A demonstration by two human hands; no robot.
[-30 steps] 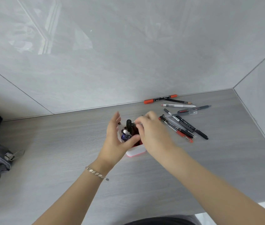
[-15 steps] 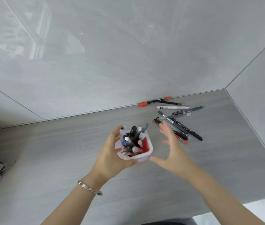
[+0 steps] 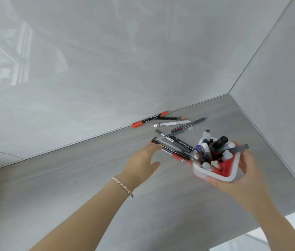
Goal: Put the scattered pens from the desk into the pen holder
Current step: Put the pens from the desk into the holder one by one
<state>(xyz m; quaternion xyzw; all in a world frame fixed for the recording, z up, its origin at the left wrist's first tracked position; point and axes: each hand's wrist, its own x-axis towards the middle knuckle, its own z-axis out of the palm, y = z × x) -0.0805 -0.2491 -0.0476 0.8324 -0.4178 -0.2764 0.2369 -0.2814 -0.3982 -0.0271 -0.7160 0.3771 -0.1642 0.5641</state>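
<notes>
My right hand [image 3: 246, 176] grips the white pen holder [image 3: 217, 173] with a red inside, lifted and tilted, packed with several pens and markers [image 3: 213, 151]. My left hand [image 3: 141, 163], fingers apart and holding nothing, reaches toward a loose pile of black, grey and red pens [image 3: 173, 145] lying on the grey desk [image 3: 88, 178]; its fingertips are at the pile's left end. Farther back along the wall lie an orange-capped marker [image 3: 150, 119], a thin black pencil [image 3: 172, 118], a white pen [image 3: 172, 123] and a grey pen [image 3: 190, 124].
Glossy grey tiled walls [image 3: 125, 60] meet in a corner at the right rear of the desk. The desk's front right edge [image 3: 269, 221] drops to a pale floor. A silver bracelet [image 3: 123, 186] sits on my left wrist.
The holder has passed from my left hand to my right hand and moved right. My left hand has let go and reached forward to the pile of pens. The view swung left.
</notes>
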